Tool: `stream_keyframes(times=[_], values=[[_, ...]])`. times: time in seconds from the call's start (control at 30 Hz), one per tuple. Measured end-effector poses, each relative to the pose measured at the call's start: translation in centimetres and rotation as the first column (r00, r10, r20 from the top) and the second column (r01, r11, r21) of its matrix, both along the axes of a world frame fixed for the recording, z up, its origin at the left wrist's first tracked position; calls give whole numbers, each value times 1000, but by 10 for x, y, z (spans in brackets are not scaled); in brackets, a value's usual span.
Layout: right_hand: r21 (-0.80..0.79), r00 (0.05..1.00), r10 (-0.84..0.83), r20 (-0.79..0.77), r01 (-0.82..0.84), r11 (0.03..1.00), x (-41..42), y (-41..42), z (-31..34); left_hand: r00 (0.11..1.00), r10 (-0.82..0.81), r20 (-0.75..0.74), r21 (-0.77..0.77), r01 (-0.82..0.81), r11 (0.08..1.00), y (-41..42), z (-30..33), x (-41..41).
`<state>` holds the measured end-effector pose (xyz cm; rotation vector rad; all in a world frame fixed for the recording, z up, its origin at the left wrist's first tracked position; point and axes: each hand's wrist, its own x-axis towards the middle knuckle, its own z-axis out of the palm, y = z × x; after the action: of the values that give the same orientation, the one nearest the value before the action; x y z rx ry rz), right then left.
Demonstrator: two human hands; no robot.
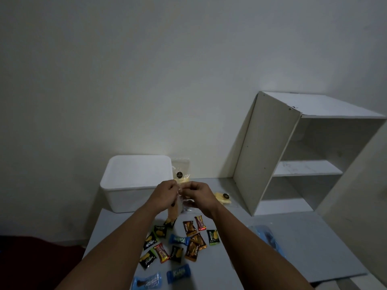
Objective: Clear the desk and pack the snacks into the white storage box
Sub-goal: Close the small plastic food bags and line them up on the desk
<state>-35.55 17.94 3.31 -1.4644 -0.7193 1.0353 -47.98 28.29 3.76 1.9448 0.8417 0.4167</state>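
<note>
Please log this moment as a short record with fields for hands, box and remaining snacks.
hands: left hand and right hand both pinch a clear snack bag held above the desk
box: white storage box at the desk's far left
remaining: small snack packets scattered on the desk; another clear bag lying near the shelf unit

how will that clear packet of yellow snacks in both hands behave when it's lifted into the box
The clear packet hangs limp from the left hand and right hand, so it is probably floppy. Its glossy film may be slippery, and it is likely light.
</note>
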Motion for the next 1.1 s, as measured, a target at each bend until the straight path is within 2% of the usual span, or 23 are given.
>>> stream_keyframes(times=[0.13,0.37,0.6,0.87,0.93,1.03,1.1], values=[[-13,1000,28,4,-28,1000,2,0,5,999,-4,41,-20,5,1000,4,-4,-2],[16,1000,-26,-9,26,1000,2,0,6,998,-60,37,-39,62,997,-1,-3,-4],[33,993,-121,15,120,992,7,-3,6,996,-77,-35,-6,77,997,-5,-5,9],[-110,981,-101,166,120,987,42,-15,-12,993,-114,-18,-72,112,991,-3,-16,45],[-145,976,-80,202,111,983,55,-17,-17,996,-87,-4,-117,86,989,-2,-23,55],[-188,975,-70,213,111,976,81,-17,-23,997,51,50,-145,-43,989,6,-39,72],[-199,982,-67,174,102,975,101,-15,-24,999,43,33,-173,-37,984,14,-49,83]])
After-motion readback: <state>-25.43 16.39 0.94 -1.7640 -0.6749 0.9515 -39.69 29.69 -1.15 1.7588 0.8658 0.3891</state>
